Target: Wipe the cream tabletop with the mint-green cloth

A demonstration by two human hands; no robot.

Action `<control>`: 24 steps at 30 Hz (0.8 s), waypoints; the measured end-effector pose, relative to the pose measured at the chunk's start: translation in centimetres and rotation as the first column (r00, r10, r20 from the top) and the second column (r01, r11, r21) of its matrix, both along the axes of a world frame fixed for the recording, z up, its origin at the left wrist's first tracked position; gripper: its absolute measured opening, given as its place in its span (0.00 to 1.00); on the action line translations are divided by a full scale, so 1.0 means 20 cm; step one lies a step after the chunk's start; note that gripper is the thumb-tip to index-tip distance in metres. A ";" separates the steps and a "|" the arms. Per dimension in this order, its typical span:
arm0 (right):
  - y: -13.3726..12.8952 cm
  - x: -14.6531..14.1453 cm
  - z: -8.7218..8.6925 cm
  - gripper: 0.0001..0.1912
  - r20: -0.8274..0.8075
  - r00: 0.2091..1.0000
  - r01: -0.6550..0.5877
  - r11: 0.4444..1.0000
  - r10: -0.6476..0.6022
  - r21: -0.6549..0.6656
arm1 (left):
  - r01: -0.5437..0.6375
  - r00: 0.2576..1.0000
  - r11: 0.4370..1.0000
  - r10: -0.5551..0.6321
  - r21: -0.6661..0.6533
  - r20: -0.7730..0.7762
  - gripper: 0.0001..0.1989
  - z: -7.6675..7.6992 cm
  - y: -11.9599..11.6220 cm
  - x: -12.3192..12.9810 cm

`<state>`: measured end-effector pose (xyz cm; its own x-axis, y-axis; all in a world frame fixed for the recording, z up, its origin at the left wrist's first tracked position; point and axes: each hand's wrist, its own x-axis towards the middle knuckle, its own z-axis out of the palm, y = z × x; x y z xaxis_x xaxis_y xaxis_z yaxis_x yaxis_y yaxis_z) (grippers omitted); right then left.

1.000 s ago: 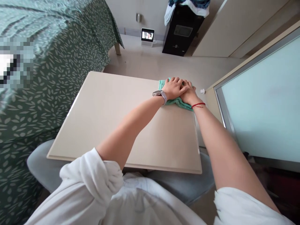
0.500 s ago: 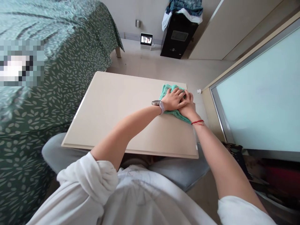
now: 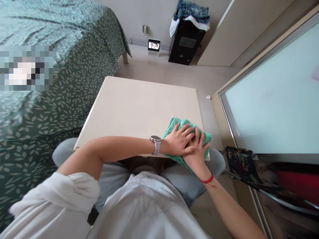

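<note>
A green cloth (image 3: 171, 127) lies spread at the near right corner of a cream-coloured low table (image 3: 139, 103), and part of it hangs past the edge. My left hand (image 3: 178, 141) rests flat on the cloth with its fingers spread, wearing a watch (image 3: 156, 141) at the wrist. Beside it, partly under its thumb side, my right hand (image 3: 198, 151) presses down on the same cloth, fingers apart. A red string bracelet (image 3: 208, 179) circles my right wrist. The cloth beneath both palms is hidden.
A bed with a green leaf-patterned cover (image 3: 72, 66) stands to the left. Sliding frosted panels (image 3: 271, 93) flank the right side. At the back are a small screen (image 3: 154, 46) and a black case (image 3: 185, 43) topped with clothes (image 3: 191, 13). My knees are under the table.
Both hands and the green cloth have moved toward me along the table's right side, from the far corner to the near one. My left elbow has swung outward.
</note>
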<state>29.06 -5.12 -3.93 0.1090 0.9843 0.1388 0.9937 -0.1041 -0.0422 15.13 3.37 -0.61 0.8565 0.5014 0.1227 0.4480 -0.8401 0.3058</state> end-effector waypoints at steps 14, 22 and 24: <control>1.04 -0.02 0.04 0.38 -0.068 0.952 -0.304 0.947 0.298 -0.107 | -0.310 0.951 0.950 0.310 -0.047 -0.006 0.33 0.03 0.74 -0.10; 1.52 0.01 0.09 0.36 -0.091 0.948 -0.314 0.939 0.304 -0.138 | -0.398 0.916 0.916 0.400 -0.040 0.033 0.32 0.02 1.18 -0.04; 1.57 0.01 0.11 0.35 -0.072 0.950 -0.311 0.938 0.303 -0.153 | -0.420 0.905 0.906 0.423 -0.053 0.048 0.32 0.01 1.23 -0.03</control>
